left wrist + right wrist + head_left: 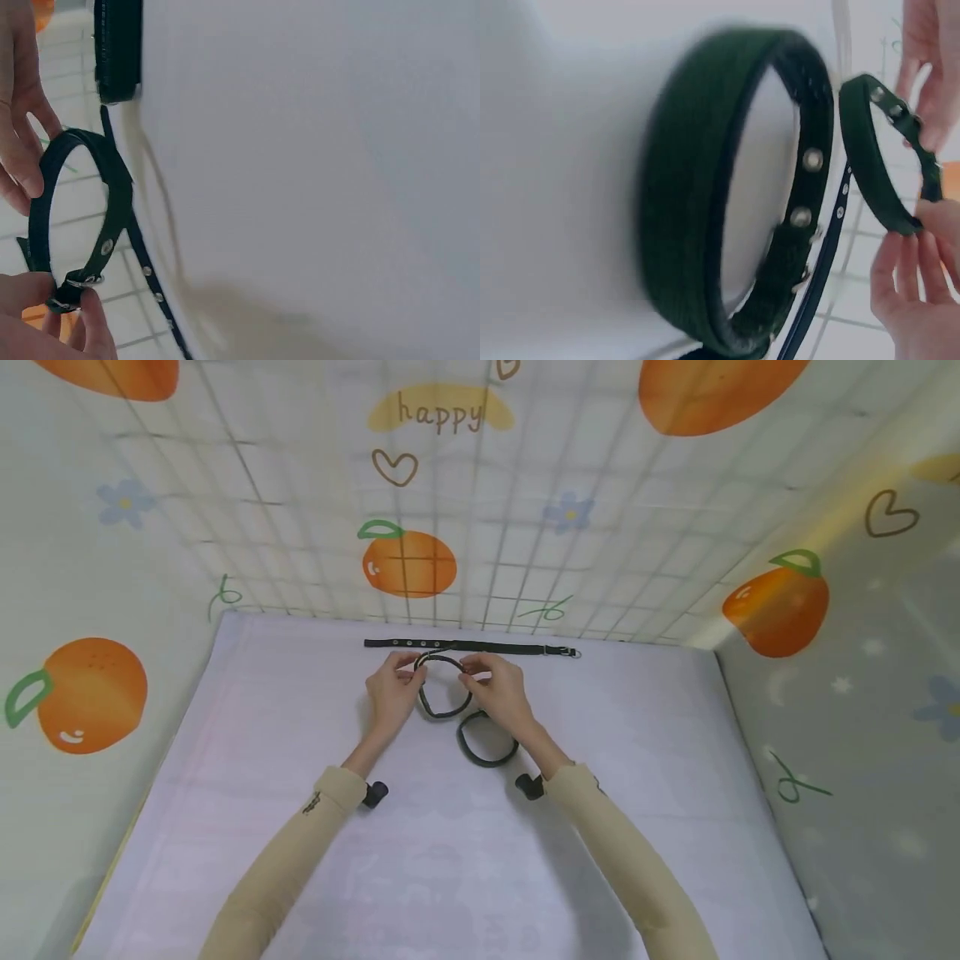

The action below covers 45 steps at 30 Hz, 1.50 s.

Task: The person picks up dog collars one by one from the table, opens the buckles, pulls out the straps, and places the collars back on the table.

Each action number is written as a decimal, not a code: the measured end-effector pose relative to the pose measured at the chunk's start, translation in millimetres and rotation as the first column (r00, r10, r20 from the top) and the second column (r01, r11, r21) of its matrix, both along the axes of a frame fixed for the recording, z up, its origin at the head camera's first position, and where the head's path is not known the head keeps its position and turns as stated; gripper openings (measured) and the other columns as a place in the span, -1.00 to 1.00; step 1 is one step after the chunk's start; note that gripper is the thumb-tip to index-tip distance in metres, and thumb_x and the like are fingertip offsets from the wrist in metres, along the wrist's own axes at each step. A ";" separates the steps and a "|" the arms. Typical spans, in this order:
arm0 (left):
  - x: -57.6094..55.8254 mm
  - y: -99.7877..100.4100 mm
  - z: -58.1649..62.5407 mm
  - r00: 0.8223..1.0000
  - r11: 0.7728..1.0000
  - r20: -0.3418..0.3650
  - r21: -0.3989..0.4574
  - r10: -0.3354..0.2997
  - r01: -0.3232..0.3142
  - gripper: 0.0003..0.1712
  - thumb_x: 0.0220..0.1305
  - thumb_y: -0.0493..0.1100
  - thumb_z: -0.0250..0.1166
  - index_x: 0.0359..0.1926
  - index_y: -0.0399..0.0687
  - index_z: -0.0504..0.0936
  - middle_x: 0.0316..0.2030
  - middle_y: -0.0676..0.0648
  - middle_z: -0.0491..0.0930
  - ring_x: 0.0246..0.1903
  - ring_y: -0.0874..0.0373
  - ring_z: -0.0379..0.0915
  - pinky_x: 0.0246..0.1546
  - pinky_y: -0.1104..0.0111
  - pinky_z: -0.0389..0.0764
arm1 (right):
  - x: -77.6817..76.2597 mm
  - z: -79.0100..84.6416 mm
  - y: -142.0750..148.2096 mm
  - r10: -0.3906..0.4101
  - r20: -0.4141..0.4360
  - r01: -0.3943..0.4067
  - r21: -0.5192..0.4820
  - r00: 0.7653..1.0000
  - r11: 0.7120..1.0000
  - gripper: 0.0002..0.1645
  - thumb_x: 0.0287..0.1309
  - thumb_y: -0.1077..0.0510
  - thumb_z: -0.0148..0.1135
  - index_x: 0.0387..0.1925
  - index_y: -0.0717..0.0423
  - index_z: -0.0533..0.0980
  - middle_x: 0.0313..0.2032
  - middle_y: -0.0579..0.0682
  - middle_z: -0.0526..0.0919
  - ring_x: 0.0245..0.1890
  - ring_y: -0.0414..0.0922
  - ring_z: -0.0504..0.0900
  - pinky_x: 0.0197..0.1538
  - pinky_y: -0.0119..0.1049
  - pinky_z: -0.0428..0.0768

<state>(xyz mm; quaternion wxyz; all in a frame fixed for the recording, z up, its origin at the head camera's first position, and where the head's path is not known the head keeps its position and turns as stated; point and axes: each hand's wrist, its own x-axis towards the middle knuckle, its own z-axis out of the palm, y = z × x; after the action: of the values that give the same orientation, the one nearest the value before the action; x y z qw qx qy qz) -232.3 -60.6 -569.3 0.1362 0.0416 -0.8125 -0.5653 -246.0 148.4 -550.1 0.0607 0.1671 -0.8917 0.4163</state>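
"So, what surrounds that buckled loop (864, 154)?"

"Just beyond it, a flat black strap (495, 648) lies near the foot of the printed backdrop (300, 560); in the left wrist view the loop hides part of that strap. A second loop (682, 187) rests on the white surface (435, 868), just below the right hand (501, 689), filling the middle of the right wrist view."

"And the buckled one?"

"Centre of the head view: dark green, rounded, with metal studs and a buckle. The left hand's (392, 692) fingers pinch it near the buckle; the right's pinch the opposite side."
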 end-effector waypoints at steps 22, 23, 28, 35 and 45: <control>56.0 1.5 31.1 0.986 0.992 -0.148 -0.112 -0.081 0.064 -0.72 0.42 -0.09 0.48 0.06 -0.09 0.80 -0.15 -0.14 0.83 -0.12 -0.02 0.76 -0.03 0.17 0.82 | 55.7 10.9 -24.2 -0.070 -0.188 0.036 -0.180 0.980 0.983 -0.28 0.31 0.03 0.56 0.34 0.19 0.44 0.12 0.17 0.66 0.12 0.09 0.68 0.04 0.02 0.74; 57.1 2.2 32.5 0.984 0.990 -0.157 -0.125 -0.087 0.068 -0.72 0.42 -0.09 0.48 0.06 -0.09 0.80 -0.15 -0.14 0.83 -0.13 -0.03 0.76 -0.04 0.16 0.81 | 56.1 11.3 -24.6 -0.072 -0.193 0.036 -0.182 0.979 0.983 -0.30 0.31 0.03 0.56 0.34 0.17 0.46 0.13 0.16 0.66 0.12 0.08 0.68 0.05 0.03 0.73; 61.7 4.3 38.6 0.978 0.985 -0.179 -0.152 -0.109 0.082 -0.72 0.41 -0.08 0.47 0.04 -0.09 0.79 -0.14 -0.12 0.83 -0.14 -0.04 0.73 -0.04 0.13 0.78 | 57.7 13.9 -24.3 -0.034 -0.200 0.002 -0.160 0.979 0.987 -0.54 0.36 0.07 0.50 0.22 0.05 0.62 0.14 0.07 0.69 0.12 0.02 0.68 0.10 -0.01 0.73; 67.1 3.8 44.8 0.971 0.978 -0.201 -0.188 -0.126 0.088 -0.71 0.36 -0.07 0.50 0.02 -0.09 0.80 -0.10 -0.10 0.85 -0.12 -0.04 0.72 -0.03 0.14 0.76 | 62.5 18.4 -23.0 0.029 -0.149 -0.051 -0.146 0.988 0.988 -0.64 0.42 0.09 0.44 0.18 0.05 0.65 0.08 0.03 0.76 0.02 -0.07 0.75 0.06 -0.27 0.73; 73.0 -5.0 59.6 0.969 0.959 -0.165 -0.245 -0.183 0.140 -0.70 0.29 -0.05 0.54 0.00 -0.02 0.87 -0.17 -0.07 0.89 -0.21 -0.03 0.78 -0.07 0.05 0.75 | 66.0 19.8 -19.4 0.161 -0.008 -0.153 -0.368 0.987 0.917 -0.65 0.43 0.21 0.42 0.19 0.04 0.66 0.10 0.09 0.74 -0.12 -0.26 0.68 -0.13 -0.50 0.67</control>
<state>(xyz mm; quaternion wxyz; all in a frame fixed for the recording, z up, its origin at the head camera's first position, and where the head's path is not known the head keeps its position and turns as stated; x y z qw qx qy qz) -159.3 -65.6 -509.8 0.1688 -0.0943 -0.8571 -0.4775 -180.0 129.0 -530.3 0.0470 0.2191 -0.7824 0.5811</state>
